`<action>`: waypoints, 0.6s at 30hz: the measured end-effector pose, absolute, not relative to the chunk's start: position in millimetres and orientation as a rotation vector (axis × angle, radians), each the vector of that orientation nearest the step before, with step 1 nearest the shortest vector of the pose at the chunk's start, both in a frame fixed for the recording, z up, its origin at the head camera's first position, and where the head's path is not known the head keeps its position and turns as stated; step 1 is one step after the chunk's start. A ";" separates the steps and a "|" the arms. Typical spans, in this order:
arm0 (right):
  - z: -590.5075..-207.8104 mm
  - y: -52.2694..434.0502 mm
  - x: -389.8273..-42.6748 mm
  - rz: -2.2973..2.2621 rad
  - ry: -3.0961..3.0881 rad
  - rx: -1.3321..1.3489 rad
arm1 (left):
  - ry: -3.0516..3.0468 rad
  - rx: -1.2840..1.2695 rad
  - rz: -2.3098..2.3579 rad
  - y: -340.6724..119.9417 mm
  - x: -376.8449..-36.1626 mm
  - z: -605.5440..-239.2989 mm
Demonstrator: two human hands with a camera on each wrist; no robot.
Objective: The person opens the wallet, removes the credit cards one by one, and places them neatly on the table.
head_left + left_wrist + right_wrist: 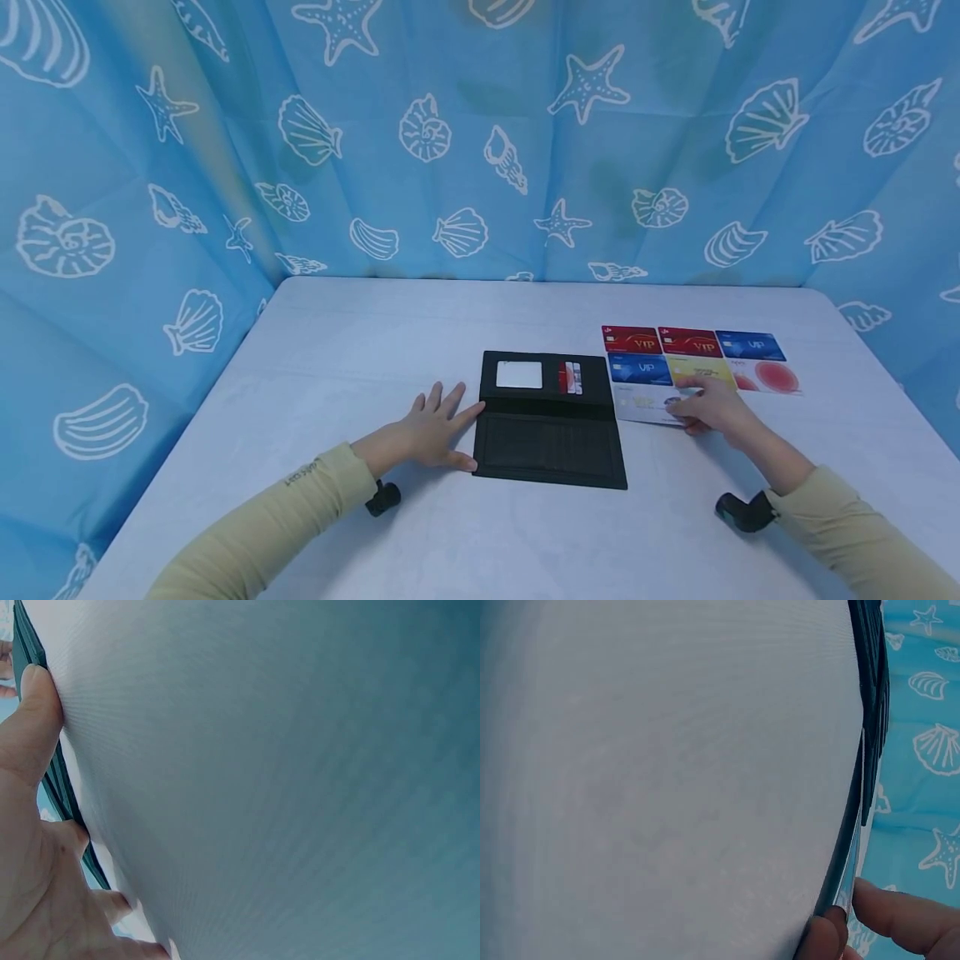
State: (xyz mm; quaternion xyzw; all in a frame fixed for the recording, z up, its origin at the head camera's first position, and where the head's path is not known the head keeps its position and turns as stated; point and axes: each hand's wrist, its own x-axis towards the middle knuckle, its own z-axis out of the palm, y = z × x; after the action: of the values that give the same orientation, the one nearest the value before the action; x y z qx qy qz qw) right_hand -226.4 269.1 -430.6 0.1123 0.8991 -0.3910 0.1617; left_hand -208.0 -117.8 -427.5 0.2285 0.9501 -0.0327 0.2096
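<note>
**Card pick-up at the open wallet: right hand lifting the nearest card**

The left hand [429, 431] is lying flat on the table [360, 333], fingers straight and spread, with the fingertips and thumb touching the left edge of the open black wallet [551, 421]. It is gripping nothing; it is steadying the wallet. The left wrist view is showing the thumb [34, 720] resting against the wallet's dark edge.

The right hand [712, 408] is lying just beyond the wallet's right edge, over the white card [641, 404] nearest to it. The fingers are curling down onto that card; the right wrist view is showing a fingertip [825, 934] and a second finger meeting at the card's thin edge, so the hand is judged to be pinching the card and starting to lift it. The card is not yet clear of the table.

Six more cards are lying in rows just past the right hand: two red cards [660, 340], two blue cards [750, 345], a yellow card [705, 369] partly under the fingers, and a pink card [768, 377]. Some cards [572, 377] are already sitting in the wallet's far slots.

Judgement: the step in hand is picking up one card. The next move is calling for a firm pinch, a lift, and travel leftward to a free slot while the left hand is bracing the wallet.
</note>
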 end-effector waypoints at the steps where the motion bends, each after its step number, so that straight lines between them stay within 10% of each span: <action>1: -431.1 268.9 -226.6 -1.102 2.582 0.311 | 2.642 0.635 -0.090 -117.9 -207.9 -427.3; 18: -430.2 263.1 -230.5 -0.905 2.699 0.249 | 2.637 0.628 -0.080 -118.6 -208.7 -429.4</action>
State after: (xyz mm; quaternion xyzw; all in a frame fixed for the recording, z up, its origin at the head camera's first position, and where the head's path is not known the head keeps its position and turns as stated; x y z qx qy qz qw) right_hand -230.5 263.1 -430.2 0.0864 0.9349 -0.3136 0.1416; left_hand -208.7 -118.6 -429.4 0.2262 0.9500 -0.0289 0.2131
